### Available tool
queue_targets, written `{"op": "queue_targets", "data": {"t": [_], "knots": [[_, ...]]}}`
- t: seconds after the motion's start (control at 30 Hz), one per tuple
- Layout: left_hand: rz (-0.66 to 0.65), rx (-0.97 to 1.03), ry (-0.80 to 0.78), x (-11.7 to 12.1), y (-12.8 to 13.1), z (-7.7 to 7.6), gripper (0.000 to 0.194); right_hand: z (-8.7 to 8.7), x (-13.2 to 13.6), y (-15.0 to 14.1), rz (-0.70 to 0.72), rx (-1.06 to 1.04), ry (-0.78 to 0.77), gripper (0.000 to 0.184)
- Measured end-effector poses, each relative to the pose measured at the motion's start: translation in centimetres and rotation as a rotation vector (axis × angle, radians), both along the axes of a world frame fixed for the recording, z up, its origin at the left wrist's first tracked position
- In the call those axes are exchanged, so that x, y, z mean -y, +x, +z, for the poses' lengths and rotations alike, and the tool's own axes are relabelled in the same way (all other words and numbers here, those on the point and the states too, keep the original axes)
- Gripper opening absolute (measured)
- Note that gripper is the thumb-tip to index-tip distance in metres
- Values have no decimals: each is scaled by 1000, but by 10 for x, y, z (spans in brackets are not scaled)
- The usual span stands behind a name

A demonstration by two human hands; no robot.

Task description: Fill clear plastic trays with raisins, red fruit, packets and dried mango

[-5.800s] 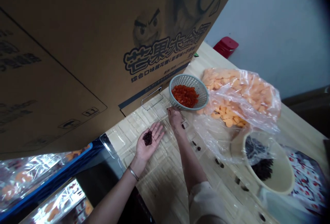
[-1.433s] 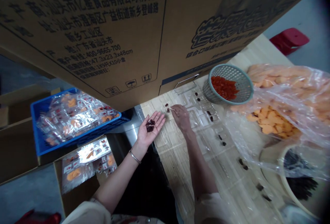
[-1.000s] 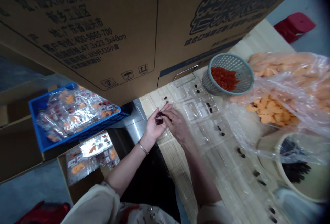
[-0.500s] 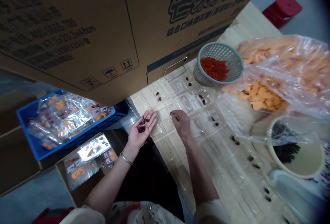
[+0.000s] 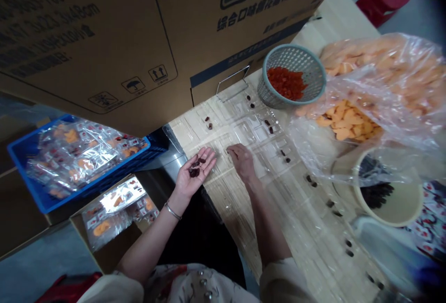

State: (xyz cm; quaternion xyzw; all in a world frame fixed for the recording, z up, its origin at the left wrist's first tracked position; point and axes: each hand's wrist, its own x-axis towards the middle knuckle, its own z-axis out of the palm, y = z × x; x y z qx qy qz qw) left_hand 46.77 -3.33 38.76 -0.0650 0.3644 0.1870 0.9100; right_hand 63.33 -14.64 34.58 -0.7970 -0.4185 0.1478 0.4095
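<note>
My left hand is palm up with its fingers stretched out. A small heap of dark red dried fruit pieces lies on the palm. My right hand hovers to its right over the clear plastic trays, thumb and fingertips pinched together. A tiny dark bit, which looks like one of the dried fruit pieces, shows at the fingertips. Two dried fruit pieces rest in a tray section beyond my hands. More pairs, among them these dark pieces, run down the trays' right side.
A large carton stands behind the trays. To the right are a basket of orange-red pieces, a plastic bag of orange pieces and a cream bucket with dark sticks. A blue crate of packed sachets is at left.
My right hand reached into the left palm, then drew back right over the trays with a dark piece at its fingertips. Two pieces were left in the near-carton tray section. The view shifted.
</note>
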Motion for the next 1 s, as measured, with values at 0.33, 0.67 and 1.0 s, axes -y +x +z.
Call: {"op": "queue_targets", "data": {"t": [0.33, 0.67, 1.0], "knots": [[-157, 134, 34, 23, 26, 10, 50, 53, 20, -37, 77, -115, 123, 21], [-132, 112, 21, 35, 8, 5, 51, 34, 41, -48, -183, -5, 84, 16], [-48, 0, 44, 26, -15, -1, 52, 4, 29, -35, -192, 125, -41, 23]]}}
